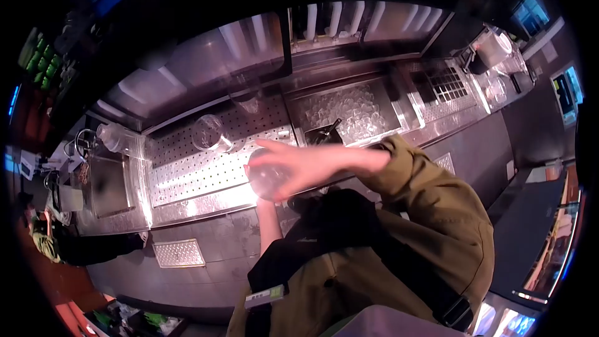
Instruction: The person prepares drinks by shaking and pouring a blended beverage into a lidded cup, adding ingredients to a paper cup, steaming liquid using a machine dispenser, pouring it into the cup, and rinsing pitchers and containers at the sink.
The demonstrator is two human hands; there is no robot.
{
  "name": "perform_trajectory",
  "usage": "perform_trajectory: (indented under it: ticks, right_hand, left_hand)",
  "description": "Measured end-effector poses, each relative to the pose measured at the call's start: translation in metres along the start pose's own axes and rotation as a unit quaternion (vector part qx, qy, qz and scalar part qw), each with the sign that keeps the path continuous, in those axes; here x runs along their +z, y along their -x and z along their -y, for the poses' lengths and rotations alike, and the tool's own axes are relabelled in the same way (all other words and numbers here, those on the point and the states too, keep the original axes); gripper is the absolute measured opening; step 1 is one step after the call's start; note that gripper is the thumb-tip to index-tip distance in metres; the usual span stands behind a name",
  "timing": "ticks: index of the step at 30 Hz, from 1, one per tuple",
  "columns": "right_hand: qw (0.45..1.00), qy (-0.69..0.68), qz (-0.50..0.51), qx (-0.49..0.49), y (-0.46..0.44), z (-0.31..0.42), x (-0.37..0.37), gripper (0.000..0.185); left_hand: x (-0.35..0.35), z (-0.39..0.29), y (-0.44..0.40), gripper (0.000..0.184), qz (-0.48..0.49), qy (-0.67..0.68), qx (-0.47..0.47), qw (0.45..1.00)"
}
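A round clear glass (pixel 267 178) is held above the front edge of the perforated metal drainboard (pixel 181 175). My left hand (pixel 267 198) comes up from below and is closed on the glass, mostly hidden behind it. Across the top of the glass reaches my right hand (pixel 290 165), blurred by motion, with its fingers spread; whether it touches the glass cannot be made out. Behind them on the drainboard stand a clear glass vessel (pixel 212 133) and another clear glass (pixel 248 98).
An ice bin (pixel 349 109) with a black-handled tool (pixel 331 128) lies right of the drainboard. Left are a clear pitcher (pixel 115 138) and a sink (pixel 111 187). A black grate (pixel 446 84) is farther right. Another person (pixel 47 240) is at far left.
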State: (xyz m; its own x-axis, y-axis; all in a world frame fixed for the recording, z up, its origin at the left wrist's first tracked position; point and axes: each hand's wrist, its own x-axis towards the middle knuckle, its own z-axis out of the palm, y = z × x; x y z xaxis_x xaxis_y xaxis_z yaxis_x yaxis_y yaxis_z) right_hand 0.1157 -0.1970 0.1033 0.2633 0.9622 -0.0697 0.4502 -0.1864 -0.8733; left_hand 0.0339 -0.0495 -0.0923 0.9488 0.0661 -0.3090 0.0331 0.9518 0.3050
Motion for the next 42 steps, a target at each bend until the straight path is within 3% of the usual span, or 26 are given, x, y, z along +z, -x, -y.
perform_trajectory:
  ticks: [2, 4, 6, 8, 11, 13, 15, 16, 17, 19, 21, 22, 23, 25, 29, 32, 37, 39, 42]
  right_hand:
    - [0.998, -0.056, -0.012, 0.017, 0.039, -0.008, 0.029, 0.100]
    - [0.991, -0.120, -0.051, 0.003, 0.070, 0.004, 0.055, 0.103]
    - [0.981, -0.096, -0.067, -0.154, 0.083, 0.014, 0.081, 0.102]
    - [0.903, -0.084, -0.139, -0.397, 0.084, 0.010, 0.108, 0.091]
    - [0.750, 0.000, -0.204, -0.629, 0.083, 0.025, 0.098, 0.069]
    - [0.777, -0.122, -0.198, -0.585, 0.072, 0.041, 0.101, 0.056]
    - [0.865, -0.315, -0.004, -0.391, 0.078, 0.063, 0.081, 0.054]
    - [0.867, -0.349, 0.054, -0.351, 0.088, 0.070, 0.079, 0.058]
    - [0.866, -0.382, 0.107, -0.306, 0.098, 0.077, 0.076, 0.063]
    - [0.814, -0.275, -0.050, -0.508, 0.118, 0.076, 0.087, 0.073]
    - [0.771, -0.124, -0.177, -0.598, 0.115, 0.069, 0.095, 0.080]
    - [0.735, -0.057, -0.251, -0.628, 0.114, 0.065, 0.100, 0.083]
    - [0.753, -0.077, -0.280, -0.591, 0.106, 0.073, 0.089, 0.086]
    - [0.826, -0.129, -0.215, -0.505, 0.109, 0.086, 0.077, 0.084]
    - [0.816, -0.085, -0.209, -0.532, 0.124, 0.092, 0.098, 0.082]
    - [0.803, -0.091, -0.225, -0.544, 0.117, 0.102, 0.102, 0.081]
    - [0.696, 0.043, -0.291, -0.654, 0.135, 0.114, 0.106, 0.079]
    - [0.740, 0.073, -0.315, -0.590, 0.131, 0.102, 0.087, 0.068]
    - [0.793, -0.203, -0.320, -0.478, 0.134, 0.100, 0.094, 0.063]
  left_hand:
    - [-0.008, -0.002, 0.004, 0.069, -0.010, -0.090, 0.044, 0.995]
    - [-0.009, -0.022, 0.013, 0.070, -0.029, -0.166, 0.107, 0.980]
    - [0.043, -0.061, 0.037, 0.068, -0.056, -0.215, 0.203, 0.954]
    - [0.115, -0.098, 0.071, 0.067, -0.060, -0.244, 0.279, 0.927]
    - [0.208, -0.123, 0.131, 0.064, -0.028, -0.272, 0.352, 0.895]
    - [0.241, -0.118, 0.162, 0.063, -0.026, -0.293, 0.373, 0.880]
    - [0.257, -0.107, 0.176, 0.061, -0.047, -0.304, 0.367, 0.878]
    - [0.259, -0.105, 0.181, 0.060, -0.049, -0.313, 0.352, 0.881]
    - [0.253, -0.096, 0.206, 0.062, 0.035, -0.313, 0.354, 0.881]
    - [0.253, -0.083, 0.228, 0.067, 0.190, -0.306, 0.339, 0.869]
    - [0.265, -0.073, 0.223, 0.071, 0.329, -0.295, 0.304, 0.844]
    - [0.268, -0.065, 0.223, 0.066, 0.196, -0.272, 0.352, 0.874]
    - [0.271, -0.056, 0.224, 0.061, 0.057, -0.244, 0.385, 0.888]
    - [0.281, -0.077, 0.203, 0.049, -0.096, -0.237, 0.386, 0.886]
    - [0.260, -0.060, 0.211, 0.049, 0.051, -0.242, 0.415, 0.875]
    - [0.270, -0.074, 0.194, 0.049, 0.072, -0.250, 0.407, 0.875]
    - [0.292, -0.080, 0.165, 0.049, 0.155, -0.261, 0.401, 0.864]
    - [0.306, -0.072, 0.151, 0.049, 0.122, -0.257, 0.408, 0.868]
    - [0.312, -0.054, 0.133, 0.049, 0.078, -0.301, 0.414, 0.855]
